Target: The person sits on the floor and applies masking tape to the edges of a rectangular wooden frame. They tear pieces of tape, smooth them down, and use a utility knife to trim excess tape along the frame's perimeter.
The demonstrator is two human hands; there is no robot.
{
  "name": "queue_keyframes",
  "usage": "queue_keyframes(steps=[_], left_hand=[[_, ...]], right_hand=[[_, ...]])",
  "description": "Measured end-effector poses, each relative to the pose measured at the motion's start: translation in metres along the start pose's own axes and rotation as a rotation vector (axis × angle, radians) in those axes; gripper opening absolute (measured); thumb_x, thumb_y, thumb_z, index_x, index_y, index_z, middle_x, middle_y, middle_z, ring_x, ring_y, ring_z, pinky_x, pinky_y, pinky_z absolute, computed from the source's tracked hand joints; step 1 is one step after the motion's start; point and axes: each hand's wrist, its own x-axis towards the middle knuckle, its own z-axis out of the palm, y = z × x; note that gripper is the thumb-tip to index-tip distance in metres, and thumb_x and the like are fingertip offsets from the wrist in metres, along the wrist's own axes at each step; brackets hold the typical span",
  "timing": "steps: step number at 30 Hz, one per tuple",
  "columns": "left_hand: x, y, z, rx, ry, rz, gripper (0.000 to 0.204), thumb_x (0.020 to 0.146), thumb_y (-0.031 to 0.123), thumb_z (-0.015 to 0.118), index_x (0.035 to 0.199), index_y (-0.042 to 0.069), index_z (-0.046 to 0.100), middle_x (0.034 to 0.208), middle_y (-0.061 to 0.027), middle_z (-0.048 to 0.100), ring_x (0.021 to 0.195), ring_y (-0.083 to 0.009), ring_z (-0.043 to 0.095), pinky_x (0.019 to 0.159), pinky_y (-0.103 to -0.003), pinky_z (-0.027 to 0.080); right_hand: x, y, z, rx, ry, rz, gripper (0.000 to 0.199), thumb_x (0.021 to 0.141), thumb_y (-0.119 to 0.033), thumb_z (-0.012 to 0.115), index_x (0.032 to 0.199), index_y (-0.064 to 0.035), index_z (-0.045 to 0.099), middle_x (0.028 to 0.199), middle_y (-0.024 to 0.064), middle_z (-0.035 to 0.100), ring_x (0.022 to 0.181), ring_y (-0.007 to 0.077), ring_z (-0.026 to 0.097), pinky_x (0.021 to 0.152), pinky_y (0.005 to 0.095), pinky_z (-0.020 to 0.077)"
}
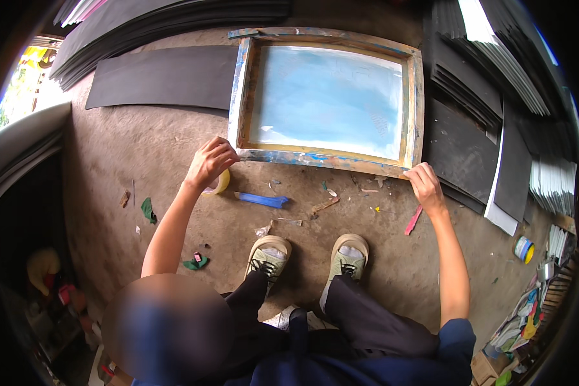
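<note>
A wooden screen printing frame (pixel 315 157), paint-stained in blue and brown, is before me with its pale blue mesh (pixel 328 100) facing up. My left hand (pixel 210 161) grips its near left corner, fingers bent over the edge. At the near right corner, my right hand (pixel 424 184) pinches the wood between thumb and fingers. Just below my left hand lies a roll of yellowish tape (pixel 220 183), partly hidden by the wrist. A blue strip (pixel 262 200) rests on the floor nearby. Whether the frame touches the floor or is slightly raised, I cannot tell.
Black sheets (pixel 164 77) lie left of the frame, with stacked sheets (pixel 173 26) behind. More dark sheets (pixel 463 148) are piled at the right, near a small tub (pixel 524 249). Scraps, including a red strip (pixel 413 220) and green pieces (pixel 148 210), litter the concrete floor around my shoes (pixel 268 260).
</note>
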Motion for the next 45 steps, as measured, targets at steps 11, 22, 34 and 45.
queue_keyframes(steps=[11, 22, 34, 45], left_hand=[[0.001, -0.013, 0.002, 0.138, -0.112, 0.199, 0.013, 0.072, 0.014, 0.062, 0.085, 0.011, 0.063, 0.087, -0.0005, 0.057, 0.090, -0.0180, 0.054, 0.077, -0.032, 0.048], [-0.060, 0.000, 0.000, 0.347, -0.166, 0.082, 0.044, 0.076, 0.009, 0.057, 0.120, 0.014, 0.054, 0.135, 0.0033, 0.043, 0.122, -0.0177, 0.043, 0.099, -0.036, 0.039], [0.062, 0.137, 0.067, 0.046, -0.113, -0.226, 0.070, 0.074, -0.004, 0.037, 0.138, -0.008, 0.008, 0.147, -0.0220, 0.008, 0.137, -0.0312, 0.004, 0.112, -0.044, 0.005], [-0.016, 0.101, 0.078, 0.173, -0.070, -0.710, 0.087, 0.085, 0.052, 0.046, 0.143, 0.003, 0.004, 0.150, -0.0127, 0.001, 0.139, -0.0245, -0.002, 0.107, -0.054, 0.000]], right_hand=[[0.001, 0.002, 0.003, -0.151, -0.048, -0.156, 0.022, 0.067, 0.000, 0.061, 0.089, 0.0010, 0.059, 0.081, 0.0080, 0.055, 0.081, 0.0216, 0.055, 0.072, 0.0322, 0.0470], [-0.051, -0.020, -0.007, -0.443, -0.269, 0.010, 0.057, 0.074, 0.003, 0.051, 0.130, -0.0033, 0.041, 0.133, 0.0070, 0.040, 0.120, 0.0214, 0.038, 0.100, 0.0390, 0.0316], [0.117, -0.140, 0.073, 0.001, -0.188, 0.186, 0.050, 0.087, 0.006, 0.027, 0.137, -0.0001, 0.024, 0.146, 0.0120, 0.014, 0.137, 0.0205, 0.010, 0.113, 0.0314, 0.0061], [-0.005, -0.092, 0.074, -0.458, -0.165, 0.647, 0.081, 0.068, 0.020, 0.040, 0.141, -0.0055, 0.015, 0.148, 0.0095, 0.010, 0.138, 0.0196, 0.008, 0.114, 0.0374, 0.0090]])
